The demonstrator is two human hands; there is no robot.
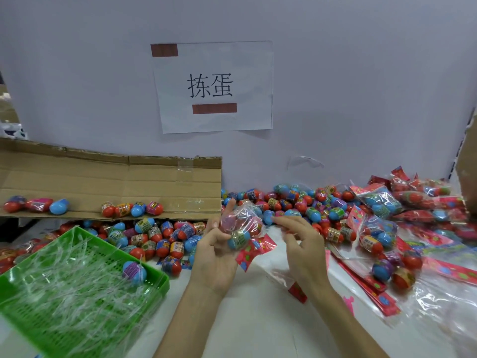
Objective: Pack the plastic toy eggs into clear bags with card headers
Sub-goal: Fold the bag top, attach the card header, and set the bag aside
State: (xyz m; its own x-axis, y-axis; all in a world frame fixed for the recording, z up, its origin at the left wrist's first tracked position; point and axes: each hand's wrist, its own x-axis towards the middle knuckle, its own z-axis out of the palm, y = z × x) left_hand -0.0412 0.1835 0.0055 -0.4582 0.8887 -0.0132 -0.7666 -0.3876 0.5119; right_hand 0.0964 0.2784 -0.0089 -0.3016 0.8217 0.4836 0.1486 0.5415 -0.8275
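Observation:
My left hand (214, 251) grips a clear bag (241, 224) with several toy eggs inside; its red card header (254, 250) hangs down below the eggs. My right hand (300, 241) hovers just right of the bag, fingers loosely curled and pointing left, holding nothing that I can make out. A heap of loose red and blue eggs (165, 239) lies on the white table behind both hands.
A green tray (23, 301) full of clear plastic strips and one egg sits at the left. A cardboard flap (111, 182) carries several eggs at the back left. Packed bags (382, 202) and flat empty bags with red headers (366, 282) pile up at the right.

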